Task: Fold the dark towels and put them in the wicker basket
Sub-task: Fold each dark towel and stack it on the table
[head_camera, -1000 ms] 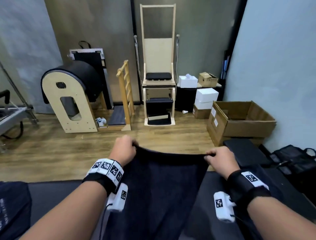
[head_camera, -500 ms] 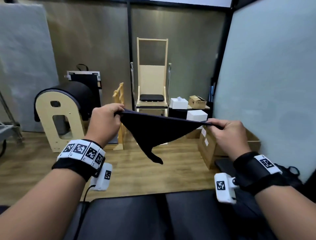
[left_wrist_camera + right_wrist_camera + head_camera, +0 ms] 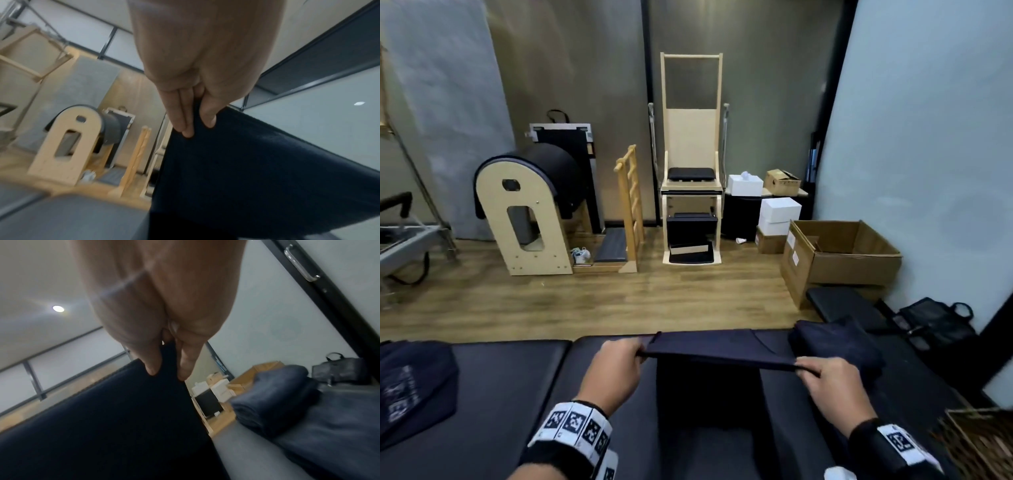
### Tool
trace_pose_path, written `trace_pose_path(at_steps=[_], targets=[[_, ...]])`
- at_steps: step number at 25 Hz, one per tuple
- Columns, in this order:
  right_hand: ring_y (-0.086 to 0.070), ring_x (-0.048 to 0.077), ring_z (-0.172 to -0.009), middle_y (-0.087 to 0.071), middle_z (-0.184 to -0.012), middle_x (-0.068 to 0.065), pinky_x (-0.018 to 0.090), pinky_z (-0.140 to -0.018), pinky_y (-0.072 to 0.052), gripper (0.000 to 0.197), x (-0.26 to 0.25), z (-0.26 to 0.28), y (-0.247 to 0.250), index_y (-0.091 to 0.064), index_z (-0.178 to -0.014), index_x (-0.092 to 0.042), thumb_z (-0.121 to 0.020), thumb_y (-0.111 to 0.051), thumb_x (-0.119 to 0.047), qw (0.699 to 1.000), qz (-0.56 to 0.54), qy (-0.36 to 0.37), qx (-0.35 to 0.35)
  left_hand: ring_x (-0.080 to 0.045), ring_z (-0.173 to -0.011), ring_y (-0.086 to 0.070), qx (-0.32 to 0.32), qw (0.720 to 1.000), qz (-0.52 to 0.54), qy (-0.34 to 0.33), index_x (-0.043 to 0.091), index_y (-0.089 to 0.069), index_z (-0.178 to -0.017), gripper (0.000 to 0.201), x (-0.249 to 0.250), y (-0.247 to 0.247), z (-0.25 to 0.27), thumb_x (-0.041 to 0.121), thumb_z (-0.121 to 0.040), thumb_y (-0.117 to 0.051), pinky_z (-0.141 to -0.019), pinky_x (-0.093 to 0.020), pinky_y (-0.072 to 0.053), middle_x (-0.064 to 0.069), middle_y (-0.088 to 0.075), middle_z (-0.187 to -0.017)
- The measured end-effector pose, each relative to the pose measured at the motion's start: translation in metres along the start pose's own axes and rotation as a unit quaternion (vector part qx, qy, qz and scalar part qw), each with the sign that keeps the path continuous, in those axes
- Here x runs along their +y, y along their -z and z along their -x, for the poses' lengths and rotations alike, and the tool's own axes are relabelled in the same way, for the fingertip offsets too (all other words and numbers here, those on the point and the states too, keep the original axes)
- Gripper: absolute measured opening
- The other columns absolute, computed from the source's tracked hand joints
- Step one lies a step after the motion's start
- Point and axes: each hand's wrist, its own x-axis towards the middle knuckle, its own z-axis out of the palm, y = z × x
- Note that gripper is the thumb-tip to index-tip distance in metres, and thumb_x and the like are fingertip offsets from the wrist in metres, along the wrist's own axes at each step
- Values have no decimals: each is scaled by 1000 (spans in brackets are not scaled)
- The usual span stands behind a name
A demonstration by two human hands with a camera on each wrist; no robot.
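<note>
Folded towel pile (image 3: 835, 342) by R hand (image 3: 832, 380).

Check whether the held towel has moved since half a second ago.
Yes. The towel has dropped: then it was level with the wooden chair's seat, now both hands hold it just above the padded table.

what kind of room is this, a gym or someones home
Most likely a pilates or exercise studio, not a home. A padded barrel on a wooden frame, a tall wooden exercise chair and a small wooden ladder stand along the far wall, with stacked cardboard boxes beside them.
</note>
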Motion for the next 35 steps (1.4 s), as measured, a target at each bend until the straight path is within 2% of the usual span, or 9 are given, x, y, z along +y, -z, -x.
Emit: trace_pose_path(at_steps=[6,11,16,20,23,26,28,30,35], targets=[[-72,16,-93,-78,-89,-4,17,-76,-44,12,48,82,3,-81,-90,-24,-86,-73,-15,992,26,-41,-119,-31,-92,-64,-89,995,-28,38,24,-64,-93,15,26,-38,99,22,-89,-50,-72,-36,-51,-7,-69,-88],[-70,26,-86,-75,-77,3,31,-74,-51,14,64,117,20,-74,-78,-21,-89,-65,-21,978,76,-60,-185,-34,-93,-63,-159,984,-72,43,24,-57,-90,7,51,-31,148,29,-89,-53,-72,-36,-48,-7,-66,-95],[-69,21,-72,-70,-66,3,27,-63,-49,18,70,129,38,-69,-72,-9,-82,-58,-18,945,87,-110,-295,-19,-50,-55,-281,954,-78,68,17,-52,-72,24,72,-24,169,33,-86,-63,-51,-30,-47,-1,-57,-68],[-61,15,-59,-63,-59,0,21,-51,-42,15,71,131,45,-67,-70,-5,-76,-56,-14,914,103,-127,-370,-13,-49,-54,-365,926,-71,68,9,-59,-77,26,80,-24,171,31,-84,-70,-47,-26,-43,3,-59,-65],[-64,11,-68,-68,-68,-2,17,-54,-42,19,70,120,42,-70,-71,-15,-85,-59,-18,918,92,-109,-371,-16,-50,-58,-356,931,-55,54,13,-60,-73,21,75,-27,161,26,-86,-69,-46,-28,-46,4,-59,-65],[-69,19,-83,-71,-78,0,26,-68,-45,17,63,92,31,-72,-79,-16,-90,-61,-23,943,90,-80,-311,-23,-51,-66,-299,953,-26,48,16,-66,-76,12,58,-29,131,21,-86,-66,-50,-30,-55,-5,-66,-66],[-73,20,-70,-72,-72,0,30,-68,-53,14,55,69,24,-71,-80,-16,-90,-64,-23,957,69,-87,-267,-18,-53,-64,-264,963,-27,48,20,-66,-75,11,46,-31,105,21,-86,-66,-53,-28,-53,-1,-65,-65],[-69,14,-48,-72,-68,2,33,-67,-59,12,46,40,15,-67,-78,-19,-90,-67,-18,966,33,-114,-229,-18,-67,-64,-243,968,-34,52,26,-62,-69,16,33,-36,73,25,-84,-68,-63,-30,-54,2,-64,-69],[-68,6,-47,-73,-72,-3,22,-65,-57,13,31,-42,-12,-73,-85,-21,-89,-67,-10,974,46,-102,-199,-24,-80,-64,-203,978,-24,46,20,-69,-76,8,1,-49,-13,24,-83,-67,-71,-36,-56,0,-67,-73]])
